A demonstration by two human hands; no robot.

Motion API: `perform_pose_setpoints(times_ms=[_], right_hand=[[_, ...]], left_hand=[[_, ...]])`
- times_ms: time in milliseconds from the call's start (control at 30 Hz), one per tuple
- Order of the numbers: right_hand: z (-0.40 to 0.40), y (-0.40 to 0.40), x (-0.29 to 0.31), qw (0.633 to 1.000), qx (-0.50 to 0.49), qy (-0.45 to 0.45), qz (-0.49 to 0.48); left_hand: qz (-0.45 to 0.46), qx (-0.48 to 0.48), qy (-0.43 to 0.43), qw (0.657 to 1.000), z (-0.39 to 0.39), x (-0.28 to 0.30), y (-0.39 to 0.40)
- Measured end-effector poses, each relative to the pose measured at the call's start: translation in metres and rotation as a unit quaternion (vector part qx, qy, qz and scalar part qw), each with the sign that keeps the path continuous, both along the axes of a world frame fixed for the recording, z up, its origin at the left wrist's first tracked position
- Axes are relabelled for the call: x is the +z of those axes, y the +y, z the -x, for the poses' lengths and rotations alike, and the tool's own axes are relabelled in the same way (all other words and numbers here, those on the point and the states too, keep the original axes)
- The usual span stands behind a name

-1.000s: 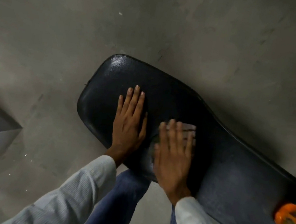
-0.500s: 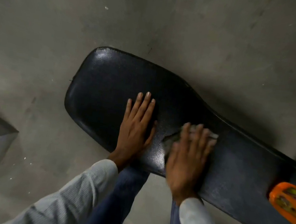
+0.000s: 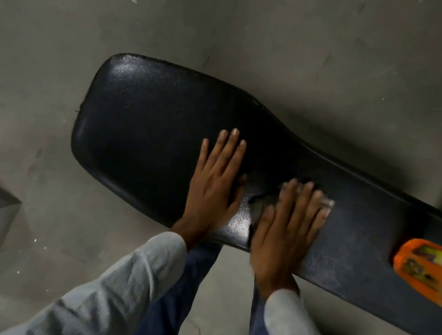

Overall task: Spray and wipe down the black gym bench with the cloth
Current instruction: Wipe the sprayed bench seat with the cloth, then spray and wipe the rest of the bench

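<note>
We observe the right hand (image 3: 286, 229) laid flat, fingers straight and close together, pressing the cloth (image 3: 261, 203) onto the black gym bench (image 3: 147, 140). The cloth lies mostly under the palm; its edges show at the thumb side and beyond the fingertips. The left hand (image 3: 216, 186) rests flat on the pad just beside it, fingers extended, holding nothing. An orange spray bottle (image 3: 431, 272) lies on the bench, well apart to the right.
</note>
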State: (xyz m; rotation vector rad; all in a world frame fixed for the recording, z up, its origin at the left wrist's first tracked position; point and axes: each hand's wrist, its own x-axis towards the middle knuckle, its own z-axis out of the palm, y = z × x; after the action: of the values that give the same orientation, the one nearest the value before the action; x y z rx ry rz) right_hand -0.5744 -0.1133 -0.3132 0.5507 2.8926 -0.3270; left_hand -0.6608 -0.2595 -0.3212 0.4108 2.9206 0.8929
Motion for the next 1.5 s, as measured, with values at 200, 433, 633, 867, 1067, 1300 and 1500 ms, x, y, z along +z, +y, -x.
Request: perform_pose_setpoints(times_ms=[200,433,633,867,1067,1300,1500], right_hand=[[0.019,-0.021,-0.014,0.956,0.289,-0.051,-0.014],[0.026,0.054,-0.013,0.998,0.000,0.052,0.023],[-0.054,0.008,-0.009,0.987,0.156,-0.038,0.002],[0.030,0.047,-0.019,0.983,0.172,0.054,0.016],[0.028,0.045,-0.013,0.974,0.067,0.146,0.160],[-0.005,0.081,0.008,0.928,-0.089,0.209,0.295],[-0.044,0.120,0.028,0.914,-0.139,0.228,0.307]], left_hand=[[-0.054,0.029,-0.041,0.997,-0.003,-0.004,-0.001],[-0.029,0.011,-0.015,0.999,-0.007,-0.002,0.022],[-0.032,-0.003,-0.028,0.999,-0.011,-0.005,0.040],[-0.048,0.005,-0.019,0.999,-0.011,-0.008,0.038],[-0.029,0.015,-0.005,0.999,-0.015,-0.007,0.042],[-0.085,0.050,-0.017,0.995,-0.046,0.024,0.096],[-0.171,0.008,-0.058,0.983,-0.075,0.053,0.156]])
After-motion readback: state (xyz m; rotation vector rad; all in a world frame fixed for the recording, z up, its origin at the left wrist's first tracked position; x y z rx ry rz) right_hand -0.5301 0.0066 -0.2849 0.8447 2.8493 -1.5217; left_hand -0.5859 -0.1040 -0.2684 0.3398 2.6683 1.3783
